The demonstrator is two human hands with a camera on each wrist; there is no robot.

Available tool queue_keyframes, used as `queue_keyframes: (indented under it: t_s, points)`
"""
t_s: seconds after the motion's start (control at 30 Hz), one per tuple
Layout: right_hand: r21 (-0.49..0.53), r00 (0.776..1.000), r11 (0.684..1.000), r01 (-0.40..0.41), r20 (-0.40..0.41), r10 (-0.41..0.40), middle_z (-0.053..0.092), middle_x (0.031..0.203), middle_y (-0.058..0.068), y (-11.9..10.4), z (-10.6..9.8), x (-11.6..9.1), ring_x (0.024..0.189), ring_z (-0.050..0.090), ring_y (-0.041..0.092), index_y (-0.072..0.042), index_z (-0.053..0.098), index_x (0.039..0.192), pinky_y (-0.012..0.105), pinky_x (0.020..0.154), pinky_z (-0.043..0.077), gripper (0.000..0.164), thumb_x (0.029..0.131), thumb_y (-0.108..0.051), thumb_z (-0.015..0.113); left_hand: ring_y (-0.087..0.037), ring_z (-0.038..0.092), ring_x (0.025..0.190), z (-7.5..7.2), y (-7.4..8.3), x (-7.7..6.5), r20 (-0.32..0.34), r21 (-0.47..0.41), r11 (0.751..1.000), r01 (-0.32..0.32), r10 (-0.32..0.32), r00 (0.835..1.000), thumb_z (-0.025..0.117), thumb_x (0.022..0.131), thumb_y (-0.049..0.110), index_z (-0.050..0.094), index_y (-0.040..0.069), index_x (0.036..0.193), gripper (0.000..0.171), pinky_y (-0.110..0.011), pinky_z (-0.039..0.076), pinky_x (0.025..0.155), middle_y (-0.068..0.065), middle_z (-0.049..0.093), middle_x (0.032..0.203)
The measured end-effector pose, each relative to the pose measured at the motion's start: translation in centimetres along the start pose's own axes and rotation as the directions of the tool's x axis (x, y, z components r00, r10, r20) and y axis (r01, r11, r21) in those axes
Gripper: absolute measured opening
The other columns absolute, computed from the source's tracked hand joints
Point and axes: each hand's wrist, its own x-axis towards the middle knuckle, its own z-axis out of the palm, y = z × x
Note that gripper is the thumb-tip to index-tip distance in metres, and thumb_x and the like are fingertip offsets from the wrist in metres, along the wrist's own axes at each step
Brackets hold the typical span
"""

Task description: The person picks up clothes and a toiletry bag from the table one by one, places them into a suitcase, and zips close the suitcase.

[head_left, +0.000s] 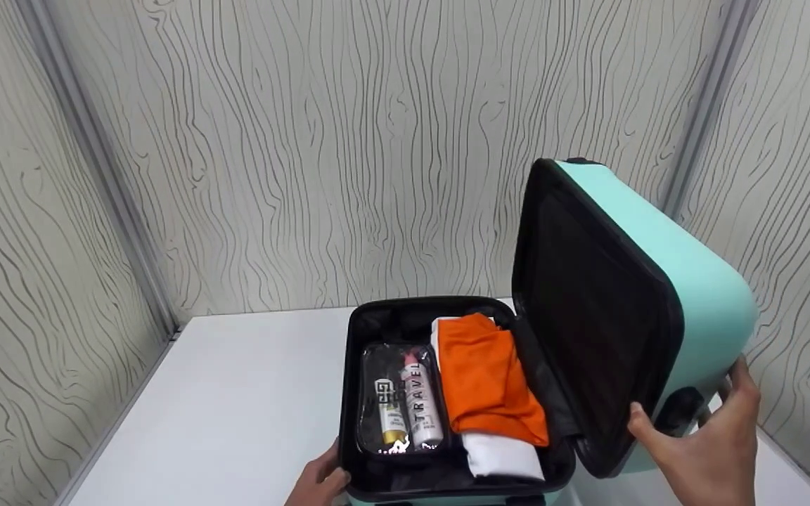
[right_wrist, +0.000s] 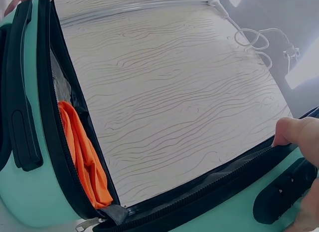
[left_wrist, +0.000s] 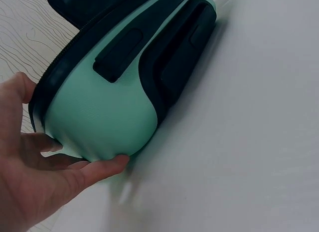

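On camera I see the mint-green hard-shell suitcase (head_left: 415, 301) on the white bench (head_left: 236, 379). My right hand (head_left: 718, 436) grips its raised, black-edged mint lid (head_left: 693, 267); my left hand (head_left: 322, 478) grasps the lower shell (left_wrist: 114, 112) by its corner. I think it is good to guide the lid slowly, the folded orange cloth (head_left: 486, 379) away from the black zipper (right_wrist: 199, 189).

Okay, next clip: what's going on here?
A person has a suitcase open on a white table. The right hand grips the raised lid, while the left hand holds the near left corner of the base. Inside the base are a clear pouch of toiletries, an orange cloth and a white cloth.
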Motion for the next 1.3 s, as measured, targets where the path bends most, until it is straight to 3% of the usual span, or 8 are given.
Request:
queue_keyframes:
  t_s: [0.13, 0.33, 0.43, 0.63, 0.73, 0.87, 1.1, 1.3]
  points:
    - [-0.031, 0.998, 0.997, 0.064, -0.012, -0.064, 0.014, 0.149, 0.021, -0.6, 0.4, -0.5, 0.136, 0.02, 0.046, -0.011, 0.002, 0.149, 0.073, 0.091, 0.027, 0.123, 0.056, -0.005, 0.083, -0.047, 0.037, 0.127, 0.0, 0.1, -0.1, -0.01, 0.007, 1.0, 0.031, -0.031, 0.999, 0.044, 0.082, 0.009, 0.016, -0.009, 0.143, 0.069, -0.052, 0.046, 0.092, -0.033, 0.031, 0.141]
    - [-0.052, 0.987, 0.986, 0.157, -0.04, -0.159, 0.023, 0.144, 0.025, -1.3, 0.7, -1.1, 0.131, 0.03, 0.046, -0.01, 0.008, 0.149, 0.065, 0.1, 0.028, 0.124, 0.051, -0.005, 0.084, -0.045, 0.033, 0.131, 0.0, 0.0, 0.0, 0.005, -0.009, 1.0, 0.015, -0.015, 1.0, 0.045, 0.084, 0.01, 0.015, -0.008, 0.143, 0.069, -0.05, 0.043, 0.097, -0.03, 0.029, 0.144]
    - [-0.051, 0.984, 0.984, 0.172, -0.037, -0.174, 0.025, 0.144, 0.024, -1.6, 0.9, -1.3, 0.13, 0.031, 0.045, -0.011, 0.009, 0.149, 0.063, 0.102, 0.028, 0.125, 0.05, -0.005, 0.085, -0.043, 0.034, 0.131, 0.0, 0.0, 0.0, 0.004, -0.018, 1.0, 0.011, -0.011, 1.0, 0.045, 0.084, 0.01, 0.016, -0.007, 0.143, 0.068, -0.051, 0.04, 0.099, -0.028, 0.031, 0.144]
    - [-0.061, 0.973, 0.973, 0.223, -0.042, -0.225, 0.025, 0.145, 0.025, -2.2, 1.4, -1.8, 0.128, 0.032, 0.046, -0.011, 0.01, 0.149, 0.064, 0.1, 0.029, 0.125, 0.049, -0.005, 0.085, -0.039, 0.05, 0.12, 0.1, -0.2, -0.1, 0.013, -0.085, 0.996, -0.007, 0.008, 1.0, 0.045, 0.084, 0.008, 0.015, -0.007, 0.144, 0.069, -0.05, 0.045, 0.094, -0.03, 0.034, 0.142]
    - [-0.073, 0.961, 0.96, 0.269, -0.041, -0.272, 0.024, 0.146, 0.025, -2.5, 1.8, -2.1, 0.127, 0.033, 0.047, -0.01, 0.01, 0.149, 0.065, 0.098, 0.03, 0.126, 0.049, -0.005, 0.086, -0.039, 0.047, 0.122, 0.1, -0.2, -0.1, 0.006, -0.061, 0.998, -0.005, 0.006, 1.0, 0.045, 0.084, 0.009, 0.017, -0.006, 0.144, 0.068, -0.051, 0.044, 0.095, -0.029, 0.036, 0.141]
    - [-0.067, 0.932, 0.932, 0.357, -0.037, -0.36, 0.024, 0.147, 0.023, -3.0, 2.4, -2.4, 0.125, 0.035, 0.047, -0.012, 0.013, 0.149, 0.066, 0.094, 0.033, 0.125, 0.047, -0.006, 0.086, -0.04, 0.04, 0.128, 0.0, -0.2, -0.1, 0.003, -0.036, 0.999, -0.006, 0.006, 1.0, 0.045, 0.084, 0.011, 0.018, -0.006, 0.144, 0.068, -0.054, 0.039, 0.099, -0.028, 0.037, 0.142]
    - [-0.102, 0.881, 0.877, 0.469, -0.011, -0.472, 0.025, 0.15, 0.019, -3.9, 3.5, -3.2, 0.126, 0.037, 0.044, -0.012, 0.018, 0.149, 0.063, 0.085, 0.041, 0.127, 0.042, -0.005, 0.086, -0.042, 0.046, 0.123, 0.2, 0.0, -0.3, 0.026, -0.11, 0.993, 0.047, -0.044, 0.999, 0.045, 0.086, 0.012, 0.013, -0.006, 0.145, 0.07, -0.052, 0.046, 0.092, -0.028, 0.028, 0.146]
    - [-0.109, 0.805, 0.804, 0.585, -0.043, -0.591, 0.031, 0.148, 0.018, -4.0, 4.5, -3.6, 0.125, 0.038, 0.041, -0.005, 0.024, 0.147, 0.037, 0.104, 0.036, 0.123, 0.04, -0.008, 0.086, -0.043, 0.047, 0.122, 0.3, 0.2, -0.4, 0.022, -0.136, 0.987, 0.088, -0.086, 0.996, 0.045, 0.085, 0.011, 0.011, -0.005, 0.145, 0.071, -0.052, 0.047, 0.091, -0.028, 0.025, 0.147]
